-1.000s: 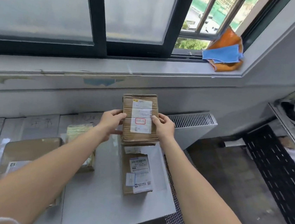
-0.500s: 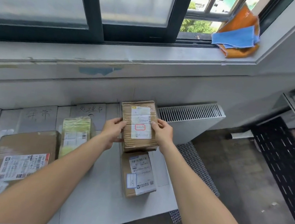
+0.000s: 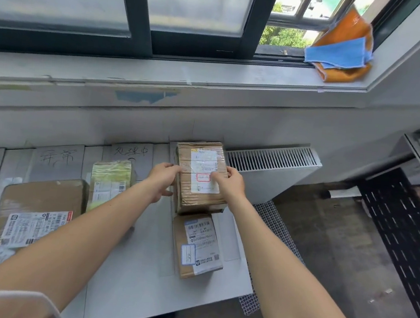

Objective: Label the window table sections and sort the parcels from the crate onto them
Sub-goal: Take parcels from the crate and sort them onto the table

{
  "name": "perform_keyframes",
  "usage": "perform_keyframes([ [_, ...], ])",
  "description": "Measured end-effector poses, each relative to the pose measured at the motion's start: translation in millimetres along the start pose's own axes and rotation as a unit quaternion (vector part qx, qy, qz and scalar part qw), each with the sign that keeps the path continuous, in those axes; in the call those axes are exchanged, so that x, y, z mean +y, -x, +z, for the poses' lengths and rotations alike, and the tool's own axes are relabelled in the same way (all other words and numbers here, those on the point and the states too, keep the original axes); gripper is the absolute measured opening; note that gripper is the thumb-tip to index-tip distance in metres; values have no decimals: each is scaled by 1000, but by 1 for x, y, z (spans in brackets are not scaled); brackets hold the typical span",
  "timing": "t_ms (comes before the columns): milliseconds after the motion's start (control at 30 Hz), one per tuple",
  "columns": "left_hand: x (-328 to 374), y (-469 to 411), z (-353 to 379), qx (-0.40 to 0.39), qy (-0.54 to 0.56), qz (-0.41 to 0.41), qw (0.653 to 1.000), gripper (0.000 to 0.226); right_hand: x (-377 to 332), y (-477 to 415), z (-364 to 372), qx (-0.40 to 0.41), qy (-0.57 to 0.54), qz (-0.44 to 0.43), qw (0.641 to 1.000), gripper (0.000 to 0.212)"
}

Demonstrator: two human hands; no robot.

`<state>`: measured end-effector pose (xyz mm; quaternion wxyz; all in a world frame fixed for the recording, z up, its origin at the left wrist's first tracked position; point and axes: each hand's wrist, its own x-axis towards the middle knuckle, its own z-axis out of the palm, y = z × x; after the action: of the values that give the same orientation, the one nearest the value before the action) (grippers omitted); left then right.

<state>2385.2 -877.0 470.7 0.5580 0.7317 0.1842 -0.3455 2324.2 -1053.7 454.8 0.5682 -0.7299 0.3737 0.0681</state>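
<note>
- Left grip (image 3: 161, 180) clasps the left side of a brown taped parcel (image 3: 196, 201), with the thumb up on the top edge and the fingers curled against the side.
- Right grip (image 3: 230, 184) clasps the opposite side, its thumb lying on the white label and its fingers wrapped round the right edge.
- Both forearms are bare and stretched well forward, closing in on the parcel from either side.
- That parcel sits squarely between the two grips, label up, over the far right end of the desk (image 3: 144, 269), close to the wall. I cannot tell whether its underside rests on the desk.
- Its near end meets the far end of a flat brown parcel (image 3: 199, 246) lying just nearer on the desk.
- Four parcels show in all: the held one, the flat brown one, a green-taped parcel (image 3: 110, 184) just left of the left grip, and a large flat parcel (image 3: 38, 207) at the far left.
- Three handwritten sheets (image 3: 57, 158) line the back of the desk, to the left of the held parcel.
</note>
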Motion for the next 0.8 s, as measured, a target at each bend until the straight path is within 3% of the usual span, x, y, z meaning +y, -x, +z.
perform_keyframes([
  [267, 9, -2, -9, 3, -8, 20, 1000, 58, -6, 1, -4, 11, 33, 9, 999, 73],
  [433, 11, 1, -12, 5, -28, 40, 999, 55, -13, 4, -5, 63, 66, -25, 995, 71],
  [533, 15, 3, -17, 18, -33, 56, 998, 53, -26, 7, -4, 111, 113, -90, 983, 66],
  [633, 21, 9, -26, 35, -49, 83, 995, 55, -39, 9, 3, 66, 193, -118, 972, 69],
  [800, 18, 13, -46, 42, -76, 97, 991, 56, -31, 14, 14, 6, 262, -61, 963, 78],
])
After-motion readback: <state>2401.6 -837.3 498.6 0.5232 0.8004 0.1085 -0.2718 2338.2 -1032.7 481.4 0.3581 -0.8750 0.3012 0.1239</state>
